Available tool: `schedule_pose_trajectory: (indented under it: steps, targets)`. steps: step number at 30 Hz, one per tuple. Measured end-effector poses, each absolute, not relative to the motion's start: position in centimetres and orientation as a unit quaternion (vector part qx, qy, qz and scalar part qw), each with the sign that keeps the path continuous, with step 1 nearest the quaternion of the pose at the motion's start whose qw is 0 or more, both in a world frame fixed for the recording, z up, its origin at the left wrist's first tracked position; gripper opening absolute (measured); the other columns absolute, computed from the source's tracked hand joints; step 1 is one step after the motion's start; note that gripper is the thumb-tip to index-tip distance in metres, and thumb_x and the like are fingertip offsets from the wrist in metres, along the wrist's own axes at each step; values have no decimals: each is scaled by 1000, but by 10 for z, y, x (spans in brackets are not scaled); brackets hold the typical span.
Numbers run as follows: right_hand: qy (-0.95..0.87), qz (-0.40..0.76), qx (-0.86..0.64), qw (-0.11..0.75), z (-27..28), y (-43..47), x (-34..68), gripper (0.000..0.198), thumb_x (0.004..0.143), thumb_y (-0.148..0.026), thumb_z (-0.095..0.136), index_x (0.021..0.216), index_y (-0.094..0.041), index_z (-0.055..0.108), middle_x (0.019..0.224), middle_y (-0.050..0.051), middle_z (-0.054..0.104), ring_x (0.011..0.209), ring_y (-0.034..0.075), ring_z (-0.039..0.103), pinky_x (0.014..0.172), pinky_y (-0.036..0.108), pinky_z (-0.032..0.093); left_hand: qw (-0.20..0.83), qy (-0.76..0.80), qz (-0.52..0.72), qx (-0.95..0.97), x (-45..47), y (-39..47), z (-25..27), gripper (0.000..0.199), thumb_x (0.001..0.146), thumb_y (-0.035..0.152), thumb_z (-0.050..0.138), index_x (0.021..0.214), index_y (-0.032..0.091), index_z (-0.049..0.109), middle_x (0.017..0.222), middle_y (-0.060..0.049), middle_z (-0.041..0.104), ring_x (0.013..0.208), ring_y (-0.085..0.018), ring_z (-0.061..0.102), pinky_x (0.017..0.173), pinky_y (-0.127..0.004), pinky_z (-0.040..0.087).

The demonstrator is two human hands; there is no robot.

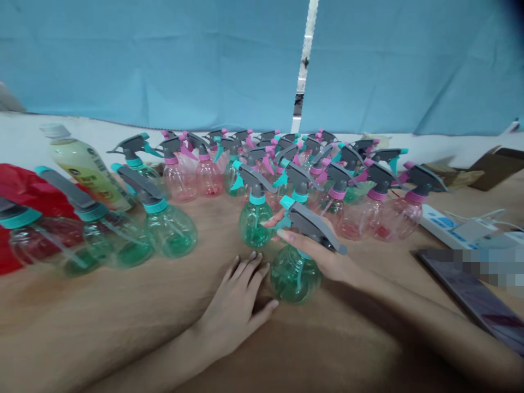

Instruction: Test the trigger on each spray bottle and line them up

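Observation:
A clear green spray bottle with a grey and teal trigger head stands in front of me. My right hand is wrapped round its neck below the head, fingers by the teal trigger. My left hand rests palm down on the table with its fingers spread, just left of that bottle and not holding anything. Right behind my fingertips is another green spray bottle. Three more green ones, the nearest being a spray bottle, stand to the left, each with a teal collar.
Many pink and green spray bottles, such as a pink spray bottle, crowd the back. At left are a drink bottle and a red bag. A power strip and a dark phone lie right. Blue cloth hangs behind.

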State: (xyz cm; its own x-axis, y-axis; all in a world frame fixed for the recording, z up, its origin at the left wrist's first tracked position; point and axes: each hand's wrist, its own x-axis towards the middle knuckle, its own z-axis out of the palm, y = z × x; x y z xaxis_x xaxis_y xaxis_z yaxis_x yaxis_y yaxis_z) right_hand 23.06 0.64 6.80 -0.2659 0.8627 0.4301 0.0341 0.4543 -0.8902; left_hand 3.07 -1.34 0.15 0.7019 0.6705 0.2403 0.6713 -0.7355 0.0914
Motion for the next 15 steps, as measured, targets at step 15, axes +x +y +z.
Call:
schedule_pose_trajectory:
  steps: [15]
  targets:
    - [-708,347,-344,510,68,11,232,14,87,-37,57,88,-23,57,77,-1,55,69,13,55,66,28,44,5,-359,-143,-922,29,-13,-2,50,91,45,51,128,11,47,134,-16,50,127,-31,43,104,-53,32]
